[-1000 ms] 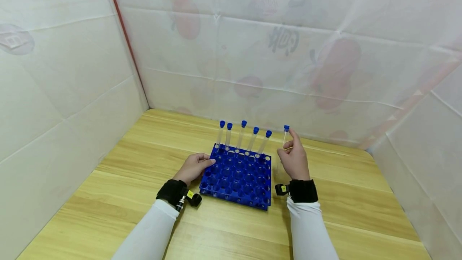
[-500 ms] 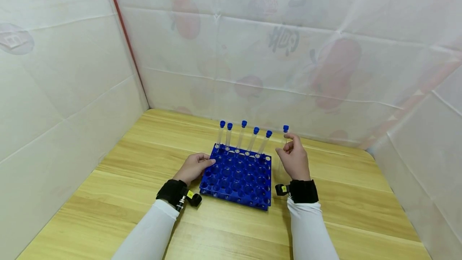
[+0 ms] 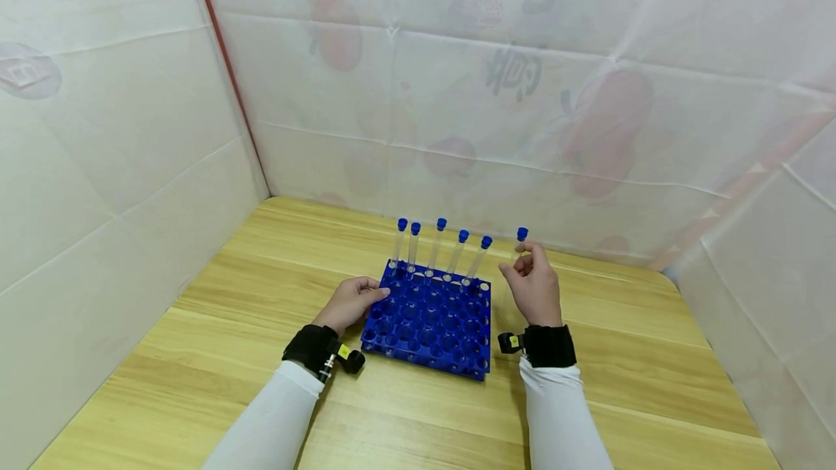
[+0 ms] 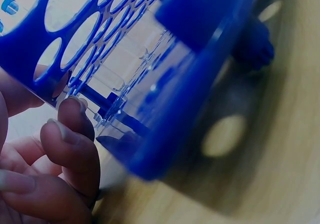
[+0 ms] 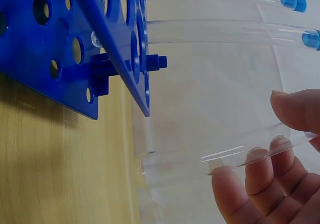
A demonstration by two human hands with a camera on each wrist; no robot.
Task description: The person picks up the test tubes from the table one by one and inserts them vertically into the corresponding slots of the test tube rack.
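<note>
While left hand (image 3: 351, 303) steadies rack (image 3: 427, 321), right hand (image 3: 535, 287) pinching tube (image 3: 517, 256) beside five racked tubes (image 3: 437, 249).

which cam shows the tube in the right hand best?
Right wrist: the clear tube fills the frame, pinched by the fingertips. The head view shows only its blue cap above the right hand. Left wrist view: not identifiable.

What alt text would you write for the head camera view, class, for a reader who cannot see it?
A person's right hand holds a clear, blue-capped test tube just right of a blue rack on a wooden table, its grip near the tube's top. The left hand rests against the rack's left edge. Five more capped tubes stand in the rack's back row.
</note>
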